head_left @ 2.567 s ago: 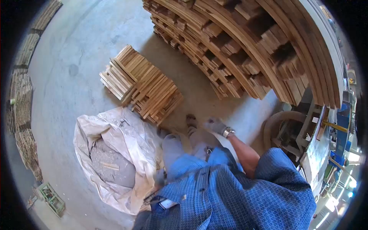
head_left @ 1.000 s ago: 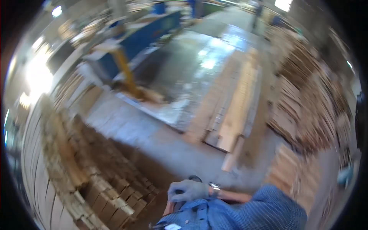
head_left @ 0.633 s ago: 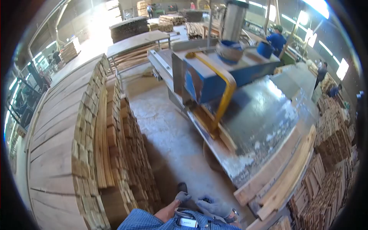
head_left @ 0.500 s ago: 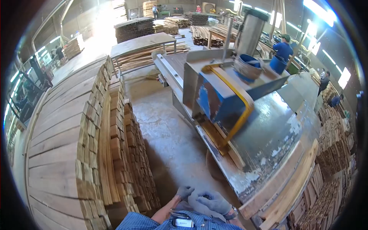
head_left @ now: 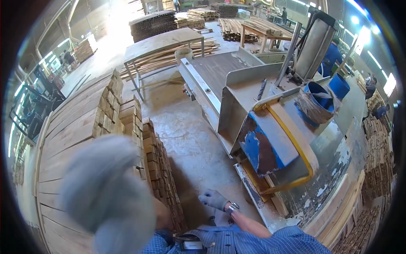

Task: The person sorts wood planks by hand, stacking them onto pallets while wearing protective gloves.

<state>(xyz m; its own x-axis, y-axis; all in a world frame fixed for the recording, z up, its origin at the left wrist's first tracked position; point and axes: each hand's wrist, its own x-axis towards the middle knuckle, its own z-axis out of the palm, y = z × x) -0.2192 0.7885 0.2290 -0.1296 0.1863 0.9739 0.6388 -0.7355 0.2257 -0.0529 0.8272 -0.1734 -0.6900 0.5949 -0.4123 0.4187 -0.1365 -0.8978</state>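
Observation:
My left hand point(head_left: 108, 190), in a grey glove, is raised close to the camera on the left. Motion blurs it, so its fingers and anything in them cannot be made out. Behind it lies a large stack of wooden boards point(head_left: 69, 131). My right hand point(head_left: 213, 199), also gloved and with a watch at the wrist, hovers in front of my body above the floor. Its fingers are curled in, and I see nothing in them. To its right stands a machine with a metal table point(head_left: 313, 192), a blue-and-brown housing point(head_left: 270, 146) and a yellow bar point(head_left: 292, 135).
Wooden strips point(head_left: 338, 211) lie along the machine's near right edge. A grey table point(head_left: 165, 44) stands ahead, with long boards beneath it. Concrete floor point(head_left: 186, 144) runs between the stack and the machine. Another person in blue point(head_left: 332, 57) is behind the machine.
My left hand has risen from near my waist toward the camera and the left. My right hand has shifted up and left. The view has turned, and the machine appears nearer.

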